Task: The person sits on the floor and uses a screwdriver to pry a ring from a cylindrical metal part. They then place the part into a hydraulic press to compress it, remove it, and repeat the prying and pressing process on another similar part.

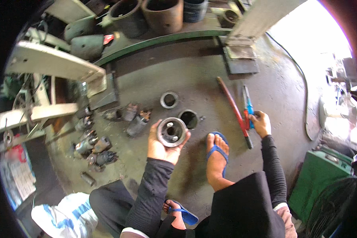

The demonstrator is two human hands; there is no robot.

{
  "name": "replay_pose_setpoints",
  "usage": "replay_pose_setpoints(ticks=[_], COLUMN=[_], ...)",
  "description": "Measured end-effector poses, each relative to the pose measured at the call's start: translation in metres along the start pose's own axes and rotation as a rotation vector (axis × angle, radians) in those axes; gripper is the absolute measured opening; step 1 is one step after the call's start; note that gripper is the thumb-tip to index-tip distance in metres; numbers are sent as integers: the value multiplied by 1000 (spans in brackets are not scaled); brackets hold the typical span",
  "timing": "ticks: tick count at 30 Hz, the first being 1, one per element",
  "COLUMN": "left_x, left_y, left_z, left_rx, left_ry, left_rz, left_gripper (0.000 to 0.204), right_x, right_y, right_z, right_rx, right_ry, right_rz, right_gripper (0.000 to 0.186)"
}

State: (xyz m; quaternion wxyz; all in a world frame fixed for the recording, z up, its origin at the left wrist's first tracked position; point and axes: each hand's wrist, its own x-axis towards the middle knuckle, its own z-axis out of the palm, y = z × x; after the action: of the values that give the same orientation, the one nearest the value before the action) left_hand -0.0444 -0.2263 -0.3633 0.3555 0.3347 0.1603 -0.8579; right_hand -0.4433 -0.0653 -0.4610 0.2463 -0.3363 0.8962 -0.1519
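My left hand holds up a round metal part with a hole at its centre and two bright spots on its face. Its fingers wrap around the sides from below. Off to the right, my right hand is closed on the handles of pliers, one handle blue and the other red. Their long jaws point away from me. Left of the pliers, a long red bar with a dark end lies on the floor. A short metal ring and an open hollow cylinder stand beyond my left hand.
Several greasy metal parts lie on the floor at left. Large cylinders sit on a green-edged rack at the back. A green metal box stands at right, a white-blue sack at lower left. A cable crosses the floor.
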Motion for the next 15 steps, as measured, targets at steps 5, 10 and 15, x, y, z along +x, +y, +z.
replay_pose_setpoints(ticks=[5,10,15], left_x=[0,1,4], left_y=[6,25,40], left_z=[10,13,11], left_rx=[-11,96,128], left_ry=[-2,40,-49], left_rz=[49,238,321], left_gripper=[32,35,32], right_x=[-27,-120,-146], right_y=[-8,-178,-245], right_z=[-20,-74,-84], right_rx=[117,178,152], right_ry=[296,137,-115], right_rz=[37,-508,-795], right_gripper=[23,29,44])
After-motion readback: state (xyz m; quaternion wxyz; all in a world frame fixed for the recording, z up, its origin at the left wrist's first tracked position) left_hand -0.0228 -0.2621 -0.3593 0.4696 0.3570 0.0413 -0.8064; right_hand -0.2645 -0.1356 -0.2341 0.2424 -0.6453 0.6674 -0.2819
